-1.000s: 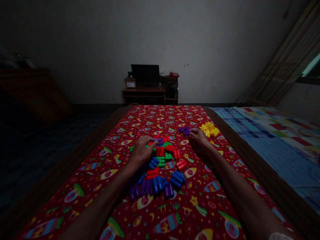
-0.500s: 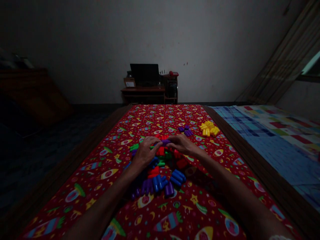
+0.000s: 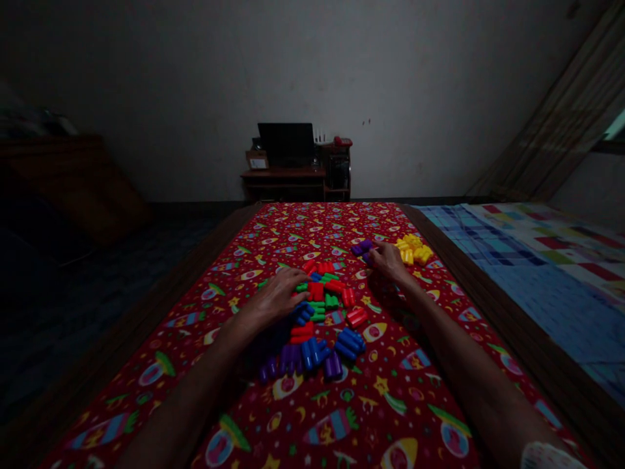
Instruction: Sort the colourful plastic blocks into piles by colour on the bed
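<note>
My left hand [image 3: 283,291] is over the left side of a mixed heap of plastic building blocks, thumb and fingers apart, with nothing visible between them. Red blocks [image 3: 316,291], green blocks [image 3: 331,301] and blue blocks [image 3: 350,343] lie beside and below it. Part of the heap is hidden under this hand. Farther off to the right, my right hand [image 3: 389,259] pinches a purple block at the edge of a small group of purple blocks [image 3: 362,247]. Its fingertips partly cover that block. Just right of this hand sits a pile of yellow blocks [image 3: 413,249].
Several more purple blocks [image 3: 333,366] lie at the near edge of the heap. A red patterned cloth [image 3: 336,225] covers the surface. Beyond it stands a low desk [image 3: 283,174] with a dark monitor [image 3: 286,143]. Blue checked bedding [image 3: 469,260] lies to the right.
My right hand has moved away and to the right, carrying a purple block from between both hands to the purple group. My left hand has stayed over the heap, its fingers now free of the purple block.
</note>
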`<state>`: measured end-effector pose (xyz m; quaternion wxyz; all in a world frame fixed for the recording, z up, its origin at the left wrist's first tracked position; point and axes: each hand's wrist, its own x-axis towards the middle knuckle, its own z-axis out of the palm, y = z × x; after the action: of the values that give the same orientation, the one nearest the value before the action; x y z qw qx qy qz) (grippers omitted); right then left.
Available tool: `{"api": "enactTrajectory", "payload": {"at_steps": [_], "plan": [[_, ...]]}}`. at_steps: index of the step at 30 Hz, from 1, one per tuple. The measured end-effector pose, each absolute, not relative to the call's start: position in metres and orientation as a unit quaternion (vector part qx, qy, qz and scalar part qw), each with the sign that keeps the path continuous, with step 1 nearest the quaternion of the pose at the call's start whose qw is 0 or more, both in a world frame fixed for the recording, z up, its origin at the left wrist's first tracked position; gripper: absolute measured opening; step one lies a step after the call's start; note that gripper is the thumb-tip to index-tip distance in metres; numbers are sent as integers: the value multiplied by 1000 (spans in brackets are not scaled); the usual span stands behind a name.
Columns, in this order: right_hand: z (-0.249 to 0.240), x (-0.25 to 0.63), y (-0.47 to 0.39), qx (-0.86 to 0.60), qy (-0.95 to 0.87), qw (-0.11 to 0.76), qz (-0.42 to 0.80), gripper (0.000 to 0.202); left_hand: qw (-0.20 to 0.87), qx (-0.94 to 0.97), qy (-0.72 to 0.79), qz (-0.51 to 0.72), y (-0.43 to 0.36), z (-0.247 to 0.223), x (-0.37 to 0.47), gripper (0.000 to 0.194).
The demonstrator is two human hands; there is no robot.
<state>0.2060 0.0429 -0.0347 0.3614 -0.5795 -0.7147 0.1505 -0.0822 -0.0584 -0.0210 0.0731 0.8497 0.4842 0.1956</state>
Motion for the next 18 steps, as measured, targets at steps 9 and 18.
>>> {"api": "enactTrajectory", "payload": {"at_steps": [9, 18], "plan": [[4, 153, -20, -317, -884, 173, 297, 26, 122, 792, 580, 147, -48, -16, -103, 38], [-1, 132, -52, -230, -933, 57, 272, 16, 61, 749, 618, 230, -31, -38, -127, 38]]}}
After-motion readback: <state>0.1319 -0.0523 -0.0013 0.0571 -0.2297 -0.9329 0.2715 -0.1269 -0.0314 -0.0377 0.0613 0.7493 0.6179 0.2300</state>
